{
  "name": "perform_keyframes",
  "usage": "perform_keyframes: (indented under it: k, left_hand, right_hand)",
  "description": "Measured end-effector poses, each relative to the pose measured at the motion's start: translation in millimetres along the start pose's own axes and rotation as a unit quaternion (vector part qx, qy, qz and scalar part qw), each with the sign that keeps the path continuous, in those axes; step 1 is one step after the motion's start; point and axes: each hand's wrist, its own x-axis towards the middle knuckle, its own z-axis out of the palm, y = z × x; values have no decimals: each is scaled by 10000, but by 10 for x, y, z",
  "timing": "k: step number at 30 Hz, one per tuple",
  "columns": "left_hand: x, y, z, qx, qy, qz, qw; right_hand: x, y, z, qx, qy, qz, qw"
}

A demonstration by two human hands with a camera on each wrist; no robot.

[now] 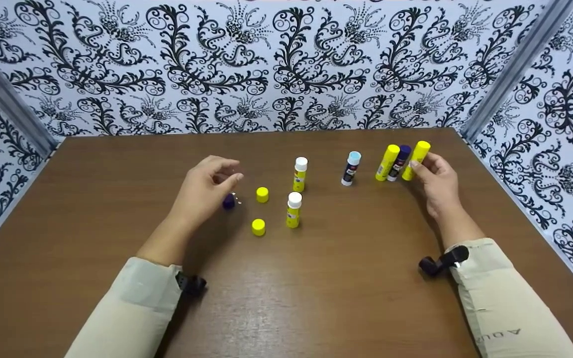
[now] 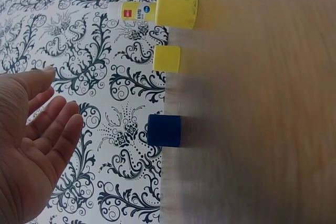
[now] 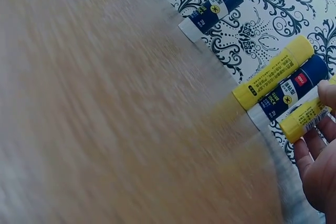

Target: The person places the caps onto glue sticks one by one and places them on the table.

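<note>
My right hand grips a yellow glue stick, upright at the right end of a short row. Beside it stand a capped dark blue glue stick and another capped yellow glue stick. My left hand hovers with loosely bent fingers and nothing in them, near a dark blue cap on the table. In the head view the hand overlaps part of the table beside this cap. Two yellow caps sit a little to the right of it.
Two uncapped yellow glue sticks with white tops stand mid-table. Right of them is an uncapped dark blue glue stick with a light blue top. Patterned panels rise along the back and sides of the brown table.
</note>
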Motion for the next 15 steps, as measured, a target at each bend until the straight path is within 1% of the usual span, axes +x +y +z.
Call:
perform_keyframes:
  k: [7,15]
  left_hand:
    - [5,-14,-1,33,-22,-52,10000]
    - [12,-33,-8,23,-89,-113,9999]
  right_hand:
    - [25,32,-32,-48,-129,88,9999]
    - [38,46,-24,12,-248,13,9997]
